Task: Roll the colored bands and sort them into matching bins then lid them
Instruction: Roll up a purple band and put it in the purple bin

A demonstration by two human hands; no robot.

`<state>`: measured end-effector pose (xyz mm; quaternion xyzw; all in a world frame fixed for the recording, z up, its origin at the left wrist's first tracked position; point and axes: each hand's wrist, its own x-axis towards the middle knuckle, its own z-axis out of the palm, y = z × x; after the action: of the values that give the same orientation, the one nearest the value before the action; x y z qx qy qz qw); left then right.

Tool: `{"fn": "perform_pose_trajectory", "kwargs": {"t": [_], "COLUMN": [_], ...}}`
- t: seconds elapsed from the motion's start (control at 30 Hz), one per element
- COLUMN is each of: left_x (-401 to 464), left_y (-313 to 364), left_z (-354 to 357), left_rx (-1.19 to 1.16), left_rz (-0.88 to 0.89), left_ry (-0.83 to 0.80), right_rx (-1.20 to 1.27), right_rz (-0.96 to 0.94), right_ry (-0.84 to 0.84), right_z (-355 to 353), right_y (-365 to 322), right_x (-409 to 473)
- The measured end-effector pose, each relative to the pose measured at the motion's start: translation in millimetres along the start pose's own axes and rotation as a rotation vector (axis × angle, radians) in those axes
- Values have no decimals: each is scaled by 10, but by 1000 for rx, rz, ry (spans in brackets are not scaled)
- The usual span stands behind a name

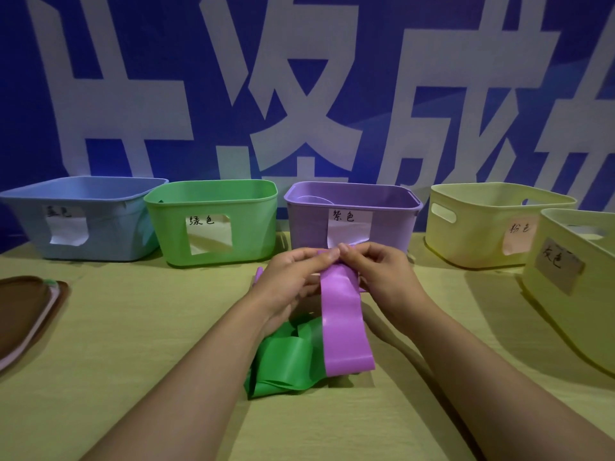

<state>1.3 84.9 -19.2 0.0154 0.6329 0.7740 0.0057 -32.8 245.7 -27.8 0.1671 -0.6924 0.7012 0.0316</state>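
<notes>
Centrally, left hand (pixel 293 277) and right hand (pixel 379 274) both pinching purple band's (pixel 344 324) top end, green band (pixel 286 364) beneath, purple bin (pixel 352 224) just behind, toward desk's (pixel 133 327) far edge.

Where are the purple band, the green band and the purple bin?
purple band (pixel 346 331), head view, on the flat strip hanging below the hands.
green band (pixel 286 361), head view, on the crumpled middle lying on the table.
purple bin (pixel 306 224), head view, on the front wall left of its label.

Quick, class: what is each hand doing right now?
Left hand: pinching the top end of the purple band.
Right hand: pinching that same end.
</notes>
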Motion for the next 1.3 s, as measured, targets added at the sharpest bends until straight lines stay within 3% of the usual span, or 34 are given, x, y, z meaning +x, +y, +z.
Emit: {"fn": "perform_pose_trajectory", "kwargs": {"t": [0.17, 0.63, 0.9, 1.1, 1.3], "left_x": [-3, -10, -3, -21, -17], "left_y": [2, -6, -3, 2, -20], "left_z": [16, -8, -38, -20, -7], "left_rx": [23, 9, 8, 36, 54], "left_rz": [-97, -67, -68, -56, -41], "left_ry": [32, 59, 45, 10, 18], "right_rx": [20, 17, 56, -108, -172], "right_rz": [-28, -66, 39, 181, 179], "right_ry": [2, -28, -42, 85, 108], "right_z": [0, 9, 20, 25, -3], "right_y": [16, 73, 57, 2, 4], "right_x": [18, 35, 19, -3, -3]}}
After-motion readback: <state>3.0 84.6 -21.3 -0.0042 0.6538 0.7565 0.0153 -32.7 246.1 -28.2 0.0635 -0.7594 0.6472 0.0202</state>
